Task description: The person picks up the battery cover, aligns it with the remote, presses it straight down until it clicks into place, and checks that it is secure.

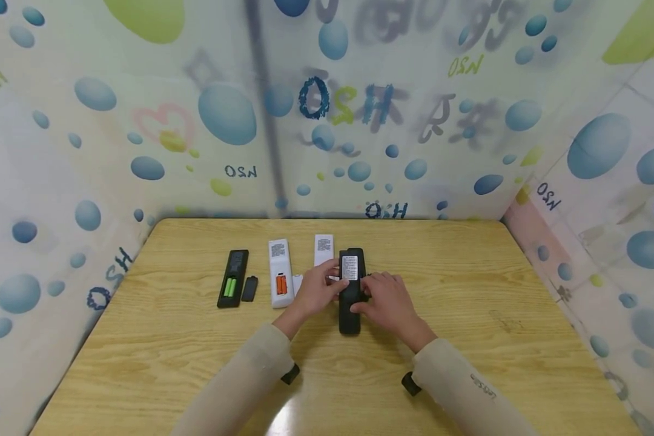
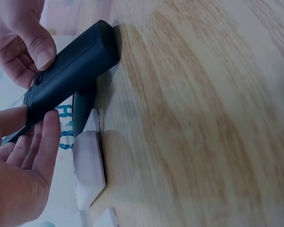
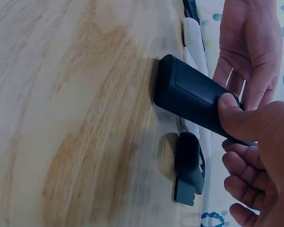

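A black remote control (image 1: pixel 350 315) is held back side up, a white label at its far part; its near end is close to the tabletop. My left hand (image 1: pixel 318 290) grips its left side, thumb on top and fingers beneath. From the right, my right hand (image 1: pixel 389 303) holds it too, with the thumb (image 3: pixel 232 118) pressing the battery cover (image 3: pixel 196 87) and fingers curled below. The cover sits on the remote in both wrist views. Behind lies a second black remote (image 3: pixel 188 156), partly hidden, with a small flat black piece (image 3: pixel 184 191) beside it.
On the wooden table (image 1: pixel 469 272), to the left, lie a black remote (image 1: pixel 240 261) with green batteries, a loose black cover (image 1: pixel 249 289), a white remote (image 1: pixel 279 257) with orange batteries and a white piece (image 1: pixel 297 281). Another white remote (image 1: pixel 324 247) lies behind my left hand.
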The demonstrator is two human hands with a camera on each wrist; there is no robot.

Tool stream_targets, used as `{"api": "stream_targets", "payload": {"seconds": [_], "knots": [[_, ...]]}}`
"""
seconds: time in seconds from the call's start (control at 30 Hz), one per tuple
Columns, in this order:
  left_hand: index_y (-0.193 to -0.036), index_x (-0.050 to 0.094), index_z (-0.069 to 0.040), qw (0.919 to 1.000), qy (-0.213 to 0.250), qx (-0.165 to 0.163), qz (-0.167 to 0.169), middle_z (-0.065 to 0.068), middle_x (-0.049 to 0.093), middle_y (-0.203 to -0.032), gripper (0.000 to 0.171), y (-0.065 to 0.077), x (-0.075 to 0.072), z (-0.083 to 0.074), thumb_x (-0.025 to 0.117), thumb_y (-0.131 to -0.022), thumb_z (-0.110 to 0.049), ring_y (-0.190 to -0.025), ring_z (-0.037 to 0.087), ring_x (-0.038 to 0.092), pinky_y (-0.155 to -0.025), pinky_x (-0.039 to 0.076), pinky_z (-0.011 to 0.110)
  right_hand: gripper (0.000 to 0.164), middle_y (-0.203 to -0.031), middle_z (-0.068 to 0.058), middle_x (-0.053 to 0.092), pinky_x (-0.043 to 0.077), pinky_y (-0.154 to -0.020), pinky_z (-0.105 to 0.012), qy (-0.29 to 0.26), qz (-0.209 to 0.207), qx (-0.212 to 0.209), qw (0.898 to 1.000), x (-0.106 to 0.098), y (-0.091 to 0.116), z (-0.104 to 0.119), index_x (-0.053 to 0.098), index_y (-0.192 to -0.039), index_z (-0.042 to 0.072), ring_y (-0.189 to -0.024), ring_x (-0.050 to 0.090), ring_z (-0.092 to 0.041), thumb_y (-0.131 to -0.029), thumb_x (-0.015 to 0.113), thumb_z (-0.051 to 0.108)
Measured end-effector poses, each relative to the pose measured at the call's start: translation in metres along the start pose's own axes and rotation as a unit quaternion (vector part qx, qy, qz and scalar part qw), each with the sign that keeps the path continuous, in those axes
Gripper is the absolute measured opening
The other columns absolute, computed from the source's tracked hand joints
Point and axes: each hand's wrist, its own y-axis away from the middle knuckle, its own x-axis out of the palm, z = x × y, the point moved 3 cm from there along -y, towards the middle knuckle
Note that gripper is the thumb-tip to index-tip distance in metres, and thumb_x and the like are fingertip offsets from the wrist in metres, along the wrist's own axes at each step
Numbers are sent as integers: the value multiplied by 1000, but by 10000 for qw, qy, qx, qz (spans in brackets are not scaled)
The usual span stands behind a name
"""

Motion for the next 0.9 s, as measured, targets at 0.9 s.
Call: {"api": "stream_targets", "payload": {"seconds": [0.9], "knots": [[-137, 53, -11, 9998, -49, -126, -127, 14, 67, -113, 47, -1, -1, 0, 67, -92, -12, -90, 21, 69, -63, 60, 29, 53, -94, 2, 60, 39, -92, -42, 73, 251, -67, 9996, -1, -2, 0, 64, -107, 14, -93, 50, -19, -73, 79, 52]]}}
